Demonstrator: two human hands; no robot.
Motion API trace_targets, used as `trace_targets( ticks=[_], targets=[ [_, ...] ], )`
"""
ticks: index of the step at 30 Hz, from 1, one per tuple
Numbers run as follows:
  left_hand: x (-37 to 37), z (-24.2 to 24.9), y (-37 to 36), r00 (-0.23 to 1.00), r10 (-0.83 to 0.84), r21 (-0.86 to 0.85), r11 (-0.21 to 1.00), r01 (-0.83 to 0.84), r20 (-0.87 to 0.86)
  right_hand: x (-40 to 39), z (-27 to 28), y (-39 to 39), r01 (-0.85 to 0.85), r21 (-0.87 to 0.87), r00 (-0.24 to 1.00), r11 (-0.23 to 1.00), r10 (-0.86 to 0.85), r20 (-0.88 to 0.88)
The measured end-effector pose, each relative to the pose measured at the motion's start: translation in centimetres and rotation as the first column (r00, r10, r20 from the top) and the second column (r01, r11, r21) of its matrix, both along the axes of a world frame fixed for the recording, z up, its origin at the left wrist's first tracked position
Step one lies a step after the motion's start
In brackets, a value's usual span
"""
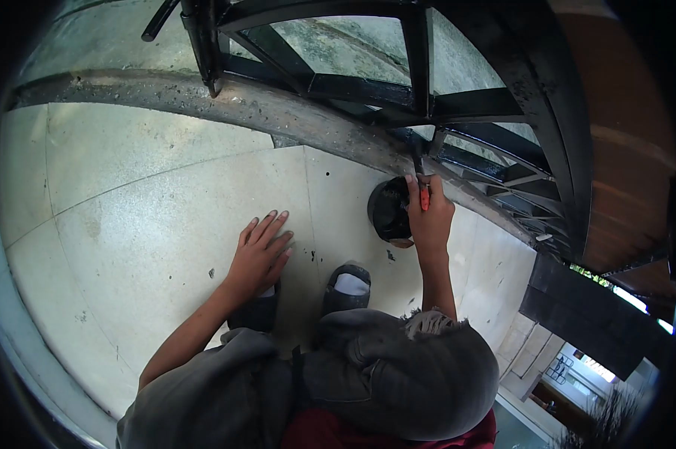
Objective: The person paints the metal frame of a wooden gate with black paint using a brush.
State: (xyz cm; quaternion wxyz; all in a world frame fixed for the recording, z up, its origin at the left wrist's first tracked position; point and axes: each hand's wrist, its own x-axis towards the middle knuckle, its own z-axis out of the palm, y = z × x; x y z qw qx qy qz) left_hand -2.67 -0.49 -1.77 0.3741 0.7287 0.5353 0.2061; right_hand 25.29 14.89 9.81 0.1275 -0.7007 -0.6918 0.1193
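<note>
My right hand is closed around a paintbrush with a red handle. The brush's dark end points up against the lower bars of a black metal gate, whose surface looks glossy in places. Just left of this hand stands a paint pot, black on the inside and partly covered by my fingers. My left hand hangs over the pale tiled floor beside my left knee, holding nothing, its fingers stretched out.
A grey raised sill runs under the gate, with a vertical bolt rod coming down at its left. Dark paint spots mark the tiles. My slide sandals are close below the pot. Brown panelling rises at the right.
</note>
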Motion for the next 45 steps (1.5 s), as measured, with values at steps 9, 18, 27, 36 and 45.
trace_targets(
  ticks=[9,18,27,36,45],
  targets=[
    [0.4,0.7,0.4,0.999,-0.01,-0.011,1.0,0.009,-0.047,1.5,0.2,-1.7,0.184,0.036,0.906,0.982,-0.155,-0.394],
    [1.5,1.4,0.4,0.986,-0.006,-0.002,1.0,0.006,-0.165,2.8,-2.2,0.7,-0.111,0.31,0.912,0.944,0.221,-0.347],
    [2.6,1.6,0.6,0.966,-0.008,0.006,1.0,0.01,-0.259,3.7,-2.5,0.7,-0.113,0.314,0.891,0.943,0.236,-0.388],
    [2.7,1.4,0.4,0.964,-0.013,0.014,1.0,0.017,-0.265,3.8,-2.3,1.9,0.054,0.268,0.807,0.962,0.116,-0.579],
    [2.9,1.3,0.5,0.964,-0.002,-0.004,1.0,0.001,-0.266,4.2,-3.8,2.1,0.057,0.192,0.691,0.98,0.1,-0.716]
  ],
)
